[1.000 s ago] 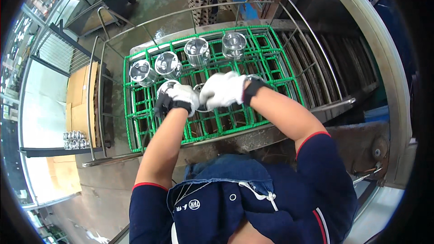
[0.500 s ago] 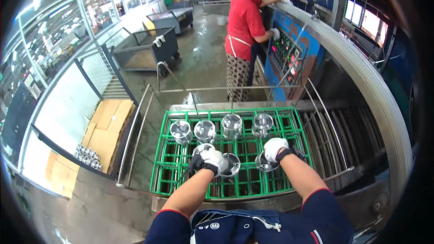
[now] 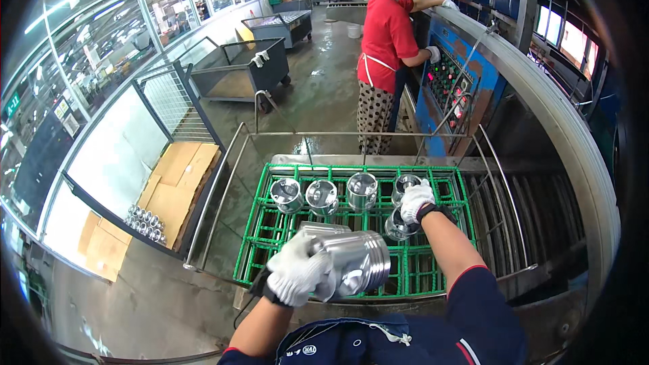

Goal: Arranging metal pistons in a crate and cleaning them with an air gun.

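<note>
My left hand [image 3: 297, 274], in a white knit glove, is closed around a shiny metal piston [image 3: 358, 267] with ring grooves, raised above the green grid rack and tilted on its side. A second piston [image 3: 323, 229] shows just behind it, also tilted; its contact with my hand is partly hidden. My gloved right hand [image 3: 416, 203] is closed at the side of the back-row right piston [image 3: 404, 182]. Just below it another piston [image 3: 397, 227] sits in the rack [image 3: 251, 243]. Three more pistons stand in the back row to the left, one being the leftmost piston [image 3: 286, 194].
A metal rail [image 3: 338, 134] frames the rack, with rollers [image 3: 514, 209] to its right. Beyond, a person in red [image 3: 387, 34] works at a blue control panel [image 3: 449, 88]. Left stands a cart with cardboard [image 3: 179, 176] and several pistons [image 3: 145, 223]; grey bins [image 3: 240, 71] stand farther back.
My left hand has lifted two pistons off the rack toward me, tipping them sideways. My right hand has moved from the nearer right piston to the one behind it. The view has shifted slightly.
</note>
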{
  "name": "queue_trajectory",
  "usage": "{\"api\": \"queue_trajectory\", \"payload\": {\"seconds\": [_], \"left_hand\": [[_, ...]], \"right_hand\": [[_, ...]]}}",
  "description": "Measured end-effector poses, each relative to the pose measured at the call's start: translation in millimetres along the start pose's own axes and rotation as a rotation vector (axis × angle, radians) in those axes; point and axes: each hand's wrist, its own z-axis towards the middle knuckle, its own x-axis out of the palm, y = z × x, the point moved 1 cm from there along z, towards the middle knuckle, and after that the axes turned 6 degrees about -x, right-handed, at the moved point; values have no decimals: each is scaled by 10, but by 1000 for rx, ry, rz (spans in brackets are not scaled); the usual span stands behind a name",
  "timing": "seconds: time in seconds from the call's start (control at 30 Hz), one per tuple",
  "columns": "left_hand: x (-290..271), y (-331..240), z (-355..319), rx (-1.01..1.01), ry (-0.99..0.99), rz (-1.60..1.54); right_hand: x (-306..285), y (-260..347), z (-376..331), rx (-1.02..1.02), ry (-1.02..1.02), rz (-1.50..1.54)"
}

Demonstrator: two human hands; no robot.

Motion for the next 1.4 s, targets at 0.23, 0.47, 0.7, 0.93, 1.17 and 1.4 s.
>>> {"api": "queue_trajectory", "payload": {"seconds": [0.23,0.47,0.7,0.93,1.17,1.4], "left_hand": [[-771,-147,-747,620,-119,77],[-1834,392,-2012,736,-491,-493],[-2459,433,-2258,363,-914,-124],[-3560,1251,-2092,-24,-1035,365],[-4499,1512,-1942,-345,-757,595],[-5082,1880,-1534,-347,-517,723]], "right_hand": [[-12,-6,-109,105,61,-45],[-113,50,-410,177,-208,58],[-105,-39,-982,81,-860,799],[-1412,1043,-2413,-101,-1309,799],[-2255,2515,-2746,-180,-1415,1004],[-3086,4500,-2116,-347,-1254,1006]]}}
